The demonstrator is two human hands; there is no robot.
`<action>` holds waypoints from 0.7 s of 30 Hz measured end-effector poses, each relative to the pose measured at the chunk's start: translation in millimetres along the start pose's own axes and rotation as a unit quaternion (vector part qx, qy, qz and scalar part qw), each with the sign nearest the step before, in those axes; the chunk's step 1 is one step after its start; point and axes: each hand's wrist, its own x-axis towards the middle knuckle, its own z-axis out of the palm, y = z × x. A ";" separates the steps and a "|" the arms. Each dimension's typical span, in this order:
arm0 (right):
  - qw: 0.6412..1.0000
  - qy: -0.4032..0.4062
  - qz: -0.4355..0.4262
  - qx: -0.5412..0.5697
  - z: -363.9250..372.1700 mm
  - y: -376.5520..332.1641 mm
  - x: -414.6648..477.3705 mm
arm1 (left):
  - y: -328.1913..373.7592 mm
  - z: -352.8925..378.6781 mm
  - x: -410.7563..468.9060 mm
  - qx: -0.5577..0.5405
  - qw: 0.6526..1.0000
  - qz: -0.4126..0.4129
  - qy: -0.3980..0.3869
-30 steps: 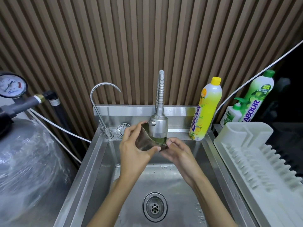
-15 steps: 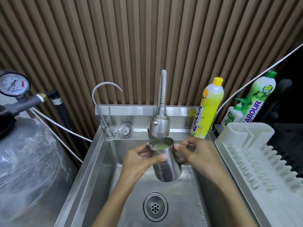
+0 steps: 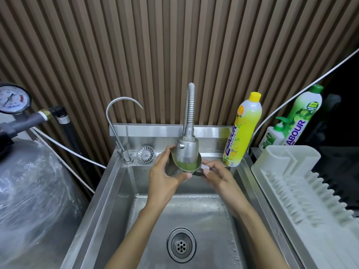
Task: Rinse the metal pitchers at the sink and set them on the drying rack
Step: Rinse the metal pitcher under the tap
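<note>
A metal pitcher (image 3: 185,165) with a greenish film inside is held up over the steel sink (image 3: 114,193), its mouth raised around the flexible tap's spray head (image 3: 186,149). My left hand (image 3: 165,176) grips the pitcher's body from the left. My right hand (image 3: 218,176) pinches the pitcher's handle side on the right. The pitcher's lower part is hidden behind my hands. The white drying rack (image 3: 303,191) stands to the right of the sink, with nothing on it.
A thin curved tap (image 3: 118,121) and a loose strainer (image 3: 145,154) sit at the sink's back left. A yellow dish-soap bottle (image 3: 243,131), a green one (image 3: 303,117) and a small pump bottle (image 3: 272,134) stand at the back right. The drain (image 3: 181,245) lies below. A wrapped tank (image 3: 29,200) fills the left.
Half a second ago the pitcher hung lower and upright in the basin; both hands have since lifted it back up against the spray head.
</note>
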 end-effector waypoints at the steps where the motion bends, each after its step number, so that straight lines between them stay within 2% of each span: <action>1: 0.999 0.000 0.009 0.050 4.8 2.1 1.1 | 3.0 -2.0 -0.7 0.028 0.999 0.019 0.010; 4: 0.993 0.001 0.036 0.112 15.6 1.7 2.1 | 10.9 -8.9 -4.2 0.099 0.993 0.046 0.040; 7: 0.995 0.001 0.059 0.080 20.8 -0.1 -1.8 | 15.3 -14.1 -5.4 0.186 0.981 0.020 0.055; 12: 0.996 0.021 0.078 0.034 16.2 -4.9 -8.5 | 19.1 -17.5 -11.3 0.254 0.966 -0.040 0.012; 14: 0.996 0.034 0.079 -0.008 9.9 -8.1 -10.0 | 15.7 -16.9 -13.1 0.227 0.972 -0.053 -0.009; 18: 0.984 0.074 0.055 -0.155 -2.6 -16.8 -14.8 | 2.9 -14.7 -12.9 0.069 0.987 -0.120 -0.080; 21: 0.940 0.077 -0.020 -0.331 -7.5 -24.3 -20.8 | -11.2 -8.3 -13.4 -0.062 0.977 -0.158 -0.131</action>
